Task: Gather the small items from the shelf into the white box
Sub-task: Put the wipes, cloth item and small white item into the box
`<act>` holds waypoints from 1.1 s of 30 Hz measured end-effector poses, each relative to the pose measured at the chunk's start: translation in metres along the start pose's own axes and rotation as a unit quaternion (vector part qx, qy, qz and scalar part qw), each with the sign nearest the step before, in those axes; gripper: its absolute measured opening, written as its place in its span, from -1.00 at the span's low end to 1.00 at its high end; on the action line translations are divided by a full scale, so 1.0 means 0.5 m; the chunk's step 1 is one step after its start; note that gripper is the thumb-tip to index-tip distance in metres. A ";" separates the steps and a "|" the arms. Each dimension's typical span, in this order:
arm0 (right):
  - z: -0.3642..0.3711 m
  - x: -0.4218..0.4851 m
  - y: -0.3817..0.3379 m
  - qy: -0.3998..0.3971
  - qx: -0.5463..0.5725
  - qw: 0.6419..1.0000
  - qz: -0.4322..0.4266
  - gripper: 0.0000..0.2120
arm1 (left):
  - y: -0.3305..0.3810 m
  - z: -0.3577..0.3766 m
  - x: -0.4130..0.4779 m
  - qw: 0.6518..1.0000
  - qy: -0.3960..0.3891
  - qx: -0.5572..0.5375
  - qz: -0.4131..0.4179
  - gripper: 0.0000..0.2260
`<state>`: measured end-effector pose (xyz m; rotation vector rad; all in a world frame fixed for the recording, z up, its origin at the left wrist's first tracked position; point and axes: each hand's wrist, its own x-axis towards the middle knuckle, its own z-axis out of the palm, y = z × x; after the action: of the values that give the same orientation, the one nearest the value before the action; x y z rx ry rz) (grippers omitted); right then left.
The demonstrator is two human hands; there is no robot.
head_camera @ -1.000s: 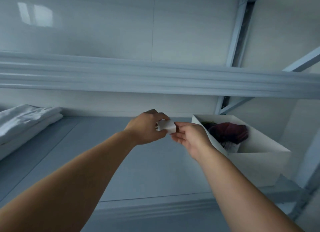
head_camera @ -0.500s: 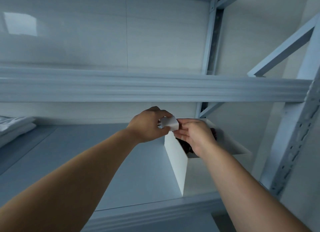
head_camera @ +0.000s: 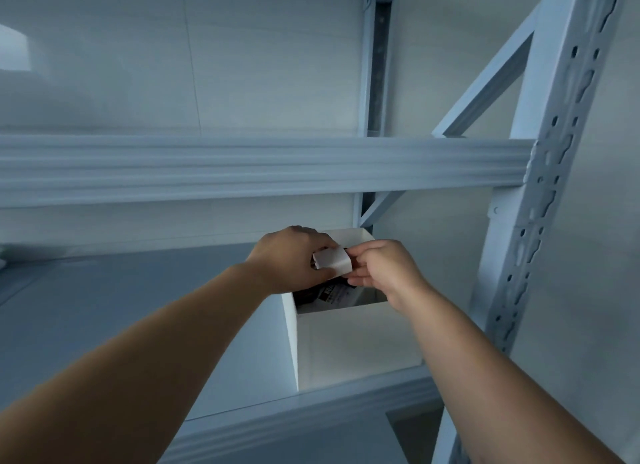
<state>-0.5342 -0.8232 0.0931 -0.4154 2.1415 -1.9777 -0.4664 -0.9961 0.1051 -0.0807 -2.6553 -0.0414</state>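
Observation:
A small white folded item (head_camera: 331, 263) is held between both hands, just above the open top of the white box (head_camera: 353, 346). My left hand (head_camera: 291, 257) grips its left side and my right hand (head_camera: 382, 268) pinches its right edge. The box stands at the right end of the grey shelf (head_camera: 104, 311). Inside it I see a dark item and a black-and-white label (head_camera: 329, 292), partly hidden by my hands.
A perforated metal upright (head_camera: 554, 193) rises close to the box on the right. The upper shelf beam (head_camera: 242, 167) runs across above my hands. A diagonal brace (head_camera: 485, 89) and the pale back wall lie behind.
The view has swung right, so the box now sits under my hands and the folded cloth at the left has left the picture. Both hands still hold the white item.

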 end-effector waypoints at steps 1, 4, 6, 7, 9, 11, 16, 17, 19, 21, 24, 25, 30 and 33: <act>-0.006 0.002 0.003 -0.003 -0.018 1.000 0.001 -0.69 | 0.006 0.004 0.002 1.000 -0.007 0.008 0.004 -0.55; -0.021 0.009 0.012 -0.006 -0.082 0.997 -0.004 -0.67 | 0.020 0.010 0.006 0.999 -0.032 0.020 0.009 -0.54; -0.026 0.010 0.013 -0.016 -0.120 0.993 0.000 -0.65 | 0.027 0.010 0.008 0.999 -0.045 0.025 0.012 -0.55; -0.026 0.011 0.013 -0.023 -0.133 0.991 0.007 -0.66 | 0.030 0.009 0.009 0.998 -0.053 0.030 0.013 -0.55; -0.026 0.013 0.009 -0.035 -0.144 0.988 0.030 -0.73 | 0.034 0.008 0.012 0.996 -0.075 0.044 0.011 -0.55; -0.025 0.018 0.009 -0.054 -0.167 0.984 0.037 -0.79 | 0.035 0.008 0.013 0.994 -0.099 0.056 0.001 -0.55; -0.026 0.030 0.028 -0.071 -0.152 0.985 0.023 -0.80 | 0.041 0.016 0.004 0.989 -0.142 0.040 -0.020 -0.56; -0.025 0.032 0.031 -0.073 -0.153 0.985 0.023 -0.81 | 0.042 0.016 0.002 0.989 -0.143 0.038 -0.023 -0.58; -0.024 0.038 0.035 -0.079 -0.158 0.984 0.017 -0.82 | 0.040 0.016 -0.003 0.990 -0.132 0.033 -0.029 -0.65; -0.022 0.039 0.036 -0.083 -0.170 0.982 0.005 -0.82 | 0.038 0.014 -0.010 0.992 -0.115 0.021 -0.039 -0.72; -0.020 0.036 0.037 -0.085 -0.186 0.979 -0.012 -0.81 | 0.038 0.011 -0.022 0.995 -0.088 0.008 -0.054 -0.80; -0.019 0.034 0.037 -0.083 -0.197 0.977 -0.021 -0.80 | 0.038 0.010 -0.027 0.995 -0.079 0.008 -0.058 -0.81; -0.010 0.014 0.037 -0.048 -0.280 0.954 -0.095 -0.78 | 0.040 0.010 -0.053 0.996 -0.051 -0.006 -0.071 -0.86; -0.004 0.000 0.043 -0.012 -0.330 0.933 -0.144 -0.77 | 0.041 0.016 -0.071 0.995 -0.035 -0.035 -0.081 -0.84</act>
<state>-0.5366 -0.8199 0.0720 -0.8899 2.8234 -1.2827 -0.4374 -0.9770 0.0821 0.1138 -2.7246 -0.1883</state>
